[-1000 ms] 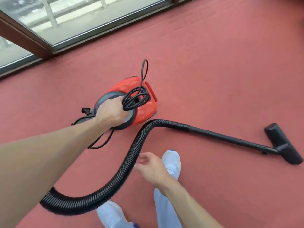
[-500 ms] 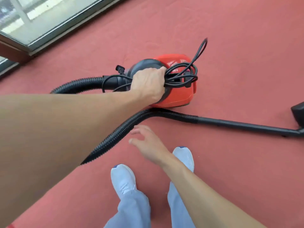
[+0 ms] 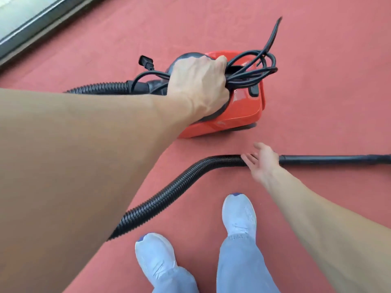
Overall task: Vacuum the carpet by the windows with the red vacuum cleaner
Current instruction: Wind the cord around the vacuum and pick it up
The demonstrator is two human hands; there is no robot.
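Note:
The red vacuum cleaner (image 3: 237, 111) sits on the red carpet (image 3: 317, 81). My left hand (image 3: 198, 83) grips its top together with a bundle of black power cord (image 3: 254, 68); the plug (image 3: 146, 62) sticks out to the left. The black ribbed hose (image 3: 179, 187) curves from the body's left end, under my left arm, to the straight black wand (image 3: 334, 160) lying on the carpet to the right. My right hand (image 3: 262, 163) hovers with fingers spread right over the joint of hose and wand; whether it touches is unclear.
The window frame (image 3: 31, 24) runs along the top left corner. My two feet in white shoes (image 3: 239, 216) stand on the carpet just behind the hose.
The vacuum body now appears nearer and further right, held by my left hand throughout. My right hand has reached forward from above my shoes to the hose-wand joint.

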